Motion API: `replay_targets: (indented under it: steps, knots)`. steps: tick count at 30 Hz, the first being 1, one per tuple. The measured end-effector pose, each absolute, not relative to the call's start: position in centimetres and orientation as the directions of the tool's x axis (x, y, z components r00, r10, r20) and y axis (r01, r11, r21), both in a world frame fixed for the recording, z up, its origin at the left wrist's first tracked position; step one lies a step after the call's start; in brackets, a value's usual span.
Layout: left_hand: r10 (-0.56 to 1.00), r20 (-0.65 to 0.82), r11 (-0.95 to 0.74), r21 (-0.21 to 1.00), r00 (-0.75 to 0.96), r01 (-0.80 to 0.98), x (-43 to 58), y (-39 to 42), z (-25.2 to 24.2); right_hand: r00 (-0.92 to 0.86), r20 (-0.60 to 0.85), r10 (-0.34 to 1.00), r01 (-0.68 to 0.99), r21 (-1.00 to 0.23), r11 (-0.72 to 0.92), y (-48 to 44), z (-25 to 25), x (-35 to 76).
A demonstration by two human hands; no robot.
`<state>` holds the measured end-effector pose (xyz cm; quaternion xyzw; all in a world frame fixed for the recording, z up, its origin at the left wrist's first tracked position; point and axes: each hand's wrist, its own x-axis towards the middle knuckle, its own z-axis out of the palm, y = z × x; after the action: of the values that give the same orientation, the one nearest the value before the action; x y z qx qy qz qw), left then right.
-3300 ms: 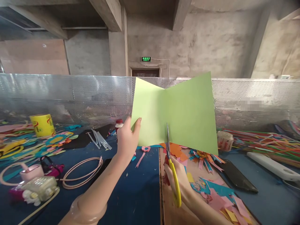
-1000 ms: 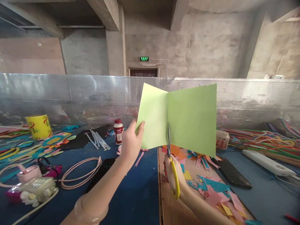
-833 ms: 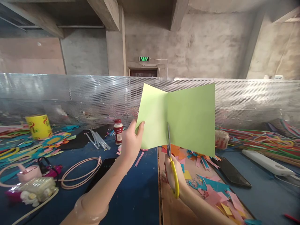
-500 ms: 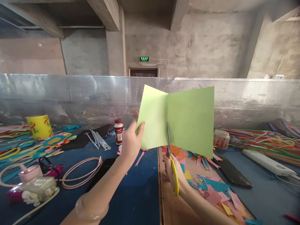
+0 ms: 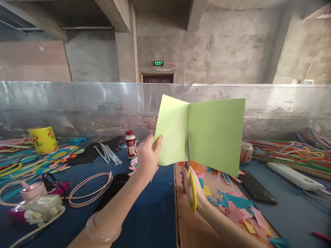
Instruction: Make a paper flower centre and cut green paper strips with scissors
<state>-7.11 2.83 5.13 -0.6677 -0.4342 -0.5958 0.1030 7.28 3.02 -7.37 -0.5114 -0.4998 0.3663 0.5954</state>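
A light green sheet of paper [image 5: 216, 132], creased down its middle, is held up in front of me. My left hand [image 5: 149, 153] pinches its left edge between thumb and fingers. In my right hand [image 5: 192, 187] is a pair of scissors [image 5: 193, 196] with yellow and red handles. Their blades point upward and lie along the crease at the lower part of the sheet. Whether the blades have parted the paper there I cannot tell. My right fingers are partly hidden behind the handle.
Paper scraps [image 5: 236, 212] cover a brown board [image 5: 191, 227] at right, beside a black phone [image 5: 258, 189] and a white power bank [image 5: 294, 176]. Left are a red-capped bottle [image 5: 131, 144], a pink cable [image 5: 89, 189] and a yellow tape roll [image 5: 42, 139]. A perforated metal screen [image 5: 108, 100] stands behind.
The green sheet, my left hand and the scissors have shifted slightly to the right in view. Both hands keep their hold.
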Motion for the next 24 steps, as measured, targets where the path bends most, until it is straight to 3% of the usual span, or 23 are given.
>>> replay_targets:
  steps: [17,24]
  knots:
    - [0.452,0.885,-0.607,0.394,-0.108,0.69,-7.0,2.6,5.1,0.27,0.204,0.941,0.188,-0.97,0.156,2.2,-6.2,7.7]
    - [0.428,0.899,-0.633,0.371,-0.092,0.679,-7.2,2.9,5.0,0.248,0.289,0.925,0.325,-0.924,0.201,2.8,-6.9,8.3]
